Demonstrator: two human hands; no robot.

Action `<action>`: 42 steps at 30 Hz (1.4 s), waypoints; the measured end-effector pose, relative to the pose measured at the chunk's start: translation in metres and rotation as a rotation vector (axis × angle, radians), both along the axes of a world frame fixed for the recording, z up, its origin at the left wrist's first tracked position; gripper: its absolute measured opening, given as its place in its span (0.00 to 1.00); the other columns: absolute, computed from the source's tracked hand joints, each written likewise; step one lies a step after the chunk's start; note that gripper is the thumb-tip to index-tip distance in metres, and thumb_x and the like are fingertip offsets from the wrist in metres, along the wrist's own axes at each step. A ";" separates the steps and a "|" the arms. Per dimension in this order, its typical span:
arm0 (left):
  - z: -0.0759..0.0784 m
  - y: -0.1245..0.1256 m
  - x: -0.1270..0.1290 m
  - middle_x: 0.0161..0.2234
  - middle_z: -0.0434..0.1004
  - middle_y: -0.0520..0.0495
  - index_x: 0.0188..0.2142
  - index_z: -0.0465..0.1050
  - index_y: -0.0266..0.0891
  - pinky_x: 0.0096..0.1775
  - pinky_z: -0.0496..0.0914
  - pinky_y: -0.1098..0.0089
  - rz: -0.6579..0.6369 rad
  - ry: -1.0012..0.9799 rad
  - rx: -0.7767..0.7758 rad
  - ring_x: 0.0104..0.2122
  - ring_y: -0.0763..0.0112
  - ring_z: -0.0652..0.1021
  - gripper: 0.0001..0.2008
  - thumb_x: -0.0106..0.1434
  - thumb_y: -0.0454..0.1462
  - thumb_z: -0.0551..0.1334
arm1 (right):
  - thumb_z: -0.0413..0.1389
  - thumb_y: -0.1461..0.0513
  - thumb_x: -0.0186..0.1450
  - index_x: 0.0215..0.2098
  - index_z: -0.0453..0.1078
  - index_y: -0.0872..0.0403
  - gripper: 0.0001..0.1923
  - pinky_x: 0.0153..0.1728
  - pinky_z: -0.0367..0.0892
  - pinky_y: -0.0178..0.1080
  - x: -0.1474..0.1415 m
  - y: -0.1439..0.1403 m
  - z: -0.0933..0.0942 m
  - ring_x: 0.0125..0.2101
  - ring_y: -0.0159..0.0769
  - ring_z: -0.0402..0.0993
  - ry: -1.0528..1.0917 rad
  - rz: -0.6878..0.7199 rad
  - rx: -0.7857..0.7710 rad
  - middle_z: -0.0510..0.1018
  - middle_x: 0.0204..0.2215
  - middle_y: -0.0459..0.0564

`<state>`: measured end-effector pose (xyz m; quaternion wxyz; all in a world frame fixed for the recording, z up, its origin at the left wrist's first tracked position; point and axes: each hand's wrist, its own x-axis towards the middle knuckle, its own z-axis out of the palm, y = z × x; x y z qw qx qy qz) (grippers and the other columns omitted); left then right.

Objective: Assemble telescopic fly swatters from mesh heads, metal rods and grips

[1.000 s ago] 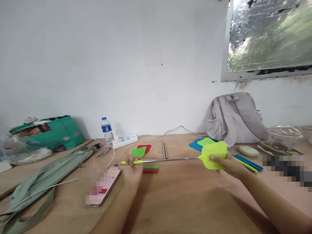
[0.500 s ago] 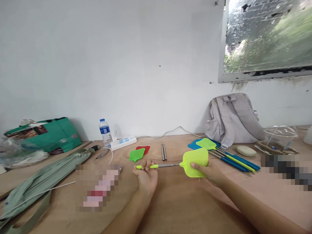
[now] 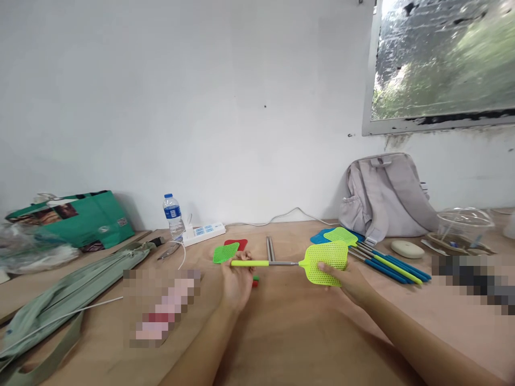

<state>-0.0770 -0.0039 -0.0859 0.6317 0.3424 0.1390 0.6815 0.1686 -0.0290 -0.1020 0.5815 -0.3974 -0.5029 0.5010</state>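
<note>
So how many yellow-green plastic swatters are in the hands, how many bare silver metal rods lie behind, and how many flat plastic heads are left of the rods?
Held yellow-green plastic mesh swatter: 1
Bare silver metal rods: 2
Flat plastic heads, one green mesh head and one red head: 2
Total: 5

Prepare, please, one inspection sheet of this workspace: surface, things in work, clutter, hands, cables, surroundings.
Surface: brown wooden table, things spread toward its rear and sides.
Things in work: yellow-green swatter in hand; two metal tubes and loose green and red mesh heads beyond it; more swatters at right.
Clutter: green bag, bottle, backpack.
Hands: left hand holds the handle; right hand grips the swatter's head.
Cables: white cable near the wall; power strip beside the bottle.
Surroundings: pale wall, window upper right.
</note>
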 end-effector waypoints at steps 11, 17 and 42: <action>-0.007 -0.008 -0.006 0.30 0.71 0.50 0.38 0.69 0.38 0.25 0.58 0.76 -0.127 1.026 0.110 0.23 0.76 0.68 0.15 0.48 0.37 0.63 | 0.60 0.61 0.49 0.32 0.67 0.51 0.12 0.20 0.68 0.32 0.053 0.015 0.008 0.26 0.33 0.72 0.342 -0.195 -0.054 0.76 0.30 0.45; -0.014 -0.025 0.014 0.34 0.72 0.48 0.38 0.70 0.40 0.35 0.60 0.71 0.012 1.325 0.303 0.34 0.65 0.69 0.13 0.56 0.44 0.57 | 0.55 0.50 0.53 0.31 0.67 0.50 0.13 0.35 0.67 0.41 0.008 0.006 0.006 0.37 0.40 0.71 0.311 -0.048 0.021 0.75 0.34 0.47; -0.025 -0.056 0.063 0.29 0.75 0.36 0.37 0.66 0.37 0.26 0.64 0.65 0.161 2.125 0.617 0.27 0.54 0.76 0.17 0.64 0.42 0.43 | 0.48 0.55 0.60 0.15 0.36 0.54 0.26 0.11 0.35 0.35 -0.038 0.002 -0.035 0.10 0.24 0.32 0.859 -0.166 -0.016 0.42 0.06 0.36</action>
